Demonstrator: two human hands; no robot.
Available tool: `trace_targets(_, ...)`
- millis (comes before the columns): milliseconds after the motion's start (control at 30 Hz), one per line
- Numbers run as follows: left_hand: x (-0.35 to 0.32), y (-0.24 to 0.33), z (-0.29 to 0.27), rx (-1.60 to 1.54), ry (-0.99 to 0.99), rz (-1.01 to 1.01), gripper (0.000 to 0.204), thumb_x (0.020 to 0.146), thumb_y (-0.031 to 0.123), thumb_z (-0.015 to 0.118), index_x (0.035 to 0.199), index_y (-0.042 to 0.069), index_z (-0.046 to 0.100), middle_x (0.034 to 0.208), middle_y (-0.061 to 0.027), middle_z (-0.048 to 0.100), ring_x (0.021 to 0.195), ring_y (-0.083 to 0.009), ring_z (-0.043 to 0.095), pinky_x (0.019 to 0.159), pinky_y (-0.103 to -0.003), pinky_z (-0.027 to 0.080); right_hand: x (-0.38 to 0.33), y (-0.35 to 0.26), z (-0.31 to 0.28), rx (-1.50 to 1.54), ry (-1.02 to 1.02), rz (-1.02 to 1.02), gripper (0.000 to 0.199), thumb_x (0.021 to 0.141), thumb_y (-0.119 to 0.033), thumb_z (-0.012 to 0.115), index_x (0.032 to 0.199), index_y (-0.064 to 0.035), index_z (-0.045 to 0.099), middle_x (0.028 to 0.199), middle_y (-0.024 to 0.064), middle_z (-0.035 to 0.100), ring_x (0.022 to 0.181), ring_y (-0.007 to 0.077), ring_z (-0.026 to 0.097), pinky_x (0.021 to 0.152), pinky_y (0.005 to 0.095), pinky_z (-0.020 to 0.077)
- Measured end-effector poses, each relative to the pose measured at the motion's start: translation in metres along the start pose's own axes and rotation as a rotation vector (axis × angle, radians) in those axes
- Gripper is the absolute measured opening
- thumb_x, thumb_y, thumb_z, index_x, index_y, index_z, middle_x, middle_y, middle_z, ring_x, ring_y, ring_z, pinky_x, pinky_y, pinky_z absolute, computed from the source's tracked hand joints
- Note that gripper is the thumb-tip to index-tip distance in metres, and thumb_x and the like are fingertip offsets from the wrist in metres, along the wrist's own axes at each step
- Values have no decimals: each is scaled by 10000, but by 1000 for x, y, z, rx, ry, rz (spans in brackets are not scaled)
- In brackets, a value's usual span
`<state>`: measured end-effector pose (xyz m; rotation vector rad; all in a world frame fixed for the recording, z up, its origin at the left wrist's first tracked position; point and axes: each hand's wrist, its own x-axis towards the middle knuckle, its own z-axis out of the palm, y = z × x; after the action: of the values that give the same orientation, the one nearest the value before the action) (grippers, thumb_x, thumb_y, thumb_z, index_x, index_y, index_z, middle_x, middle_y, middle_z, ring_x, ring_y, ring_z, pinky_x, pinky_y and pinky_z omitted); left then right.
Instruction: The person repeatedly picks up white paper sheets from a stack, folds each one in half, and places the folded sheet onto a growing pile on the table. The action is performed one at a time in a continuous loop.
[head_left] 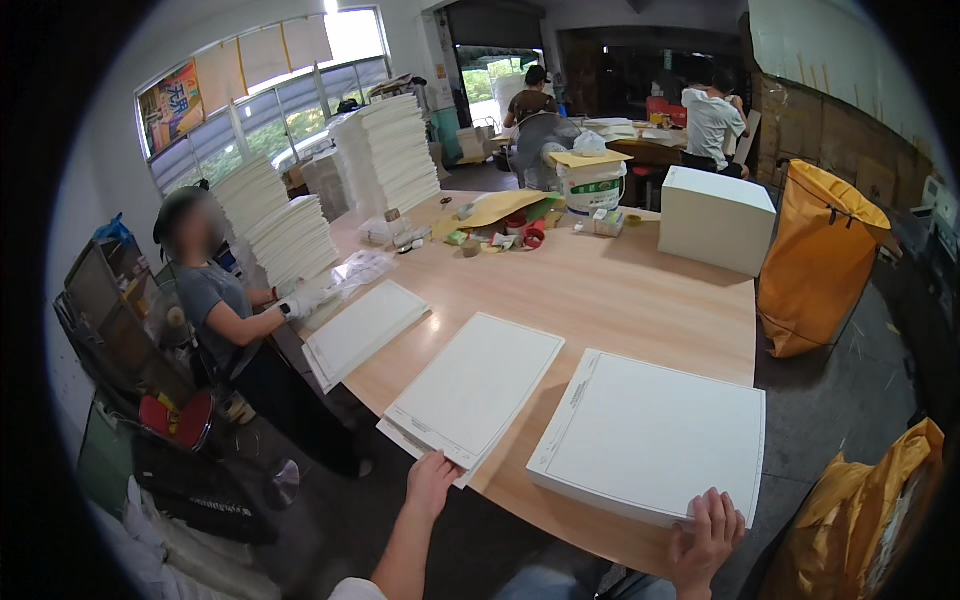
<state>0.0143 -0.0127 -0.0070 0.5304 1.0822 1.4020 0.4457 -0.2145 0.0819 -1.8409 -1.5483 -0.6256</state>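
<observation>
My left hand (431, 482) grips the near corner of a thin stack of large white sheets (472, 392) that overhangs the wooden table (640, 310). My right hand (708, 530) holds the near edge of a thicker white stack (655, 437) lying to the right of it. A third white stack (362, 329) lies further left on the table, in front of a seated person wearing white gloves (305, 300).
Tall piles of white sheets (385, 150) stand at the table's far left. A white box (716, 218), a bucket (592, 185), tape rolls and small items sit at the far end. Orange bags (818, 260) stand right of the table. Two people work at the back.
</observation>
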Motion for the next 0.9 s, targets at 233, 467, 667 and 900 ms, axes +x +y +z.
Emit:
trace_targets(233, -141, -11, 167, 243, -667, 202, 409, 1010, 28, 651, 1405, -5, 551, 1246, -140, 701, 1163, -230, 685, 1045, -371, 536, -23, 17, 5, 143, -176, 19, 580, 932, -364, 698, 1453, -116, 633, 1553, 156, 578, 1453, 377, 506, 1215, 558, 325)
trace_targets(467, -121, -32, 306, 811, -1206, 825, 245, 947, 98, 741, 1185, 42, 730, 1072, -130, 769, 965, -291, 741, 876, -363, 584, -20, 46, -24, 211, 128, 263, 314, 939, -205, 774, 1118, 33, 676, 1264, 278, 661, 1214, 417, 617, 1044, 516, 480)
trace_targets(667, -110, -70, 309, 779, -1238, 663, 195, 927, 152, 768, 1075, 26, 753, 1039, -140, 763, 946, -326, 728, 849, -393, 586, 2, 93, -46, 210, -519, 818, 322, 1010, -255, 702, 817, -12, 615, 838, 166, 701, 840, 253, 729, 731, 412, 564)
trace_targets(900, -110, -72, 312, 695, -1242, 688, 150, 953, 92, 724, 1085, 26, 751, 1033, -143, 764, 943, -312, 744, 852, -398, 597, 55, 57, -48, 318, -134, 553, 428, 1031, -218, 717, 746, -28, 461, 625, 81, 556, 520, 162, 549, 499, 348, 431)
